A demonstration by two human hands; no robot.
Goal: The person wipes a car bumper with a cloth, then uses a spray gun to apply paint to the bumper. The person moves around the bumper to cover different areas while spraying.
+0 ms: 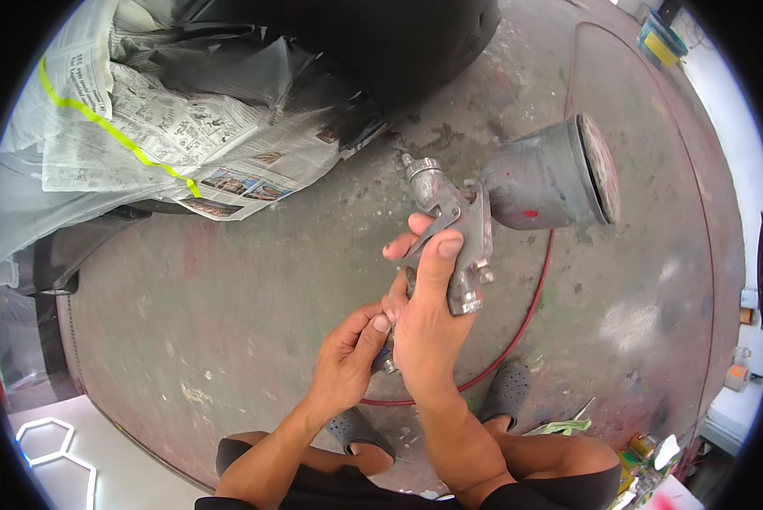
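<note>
My right hand (428,336) is wrapped around the handle of a metal spray gun (481,225), thumb along its back and fingers around the trigger side. The gun is tilted, its nozzle toward the masked object at upper left. A grey, paint-stained cup (534,174) is attached to the gun and lies sideways to the right. Close below the handle, my left hand (347,353) is closed in a pinch on a small hose fitting (387,363). Its fingertips meet those of my right hand, and the exact grip is partly hidden.
A red air hose (526,327) curves across the stained floor (254,297). Newspaper and plastic sheeting (186,119) with yellow-green tape cover something at upper left, beside a black rounded part (415,42). A bucket (660,42) stands at far right; cans and a rag (560,427) lie near my feet.
</note>
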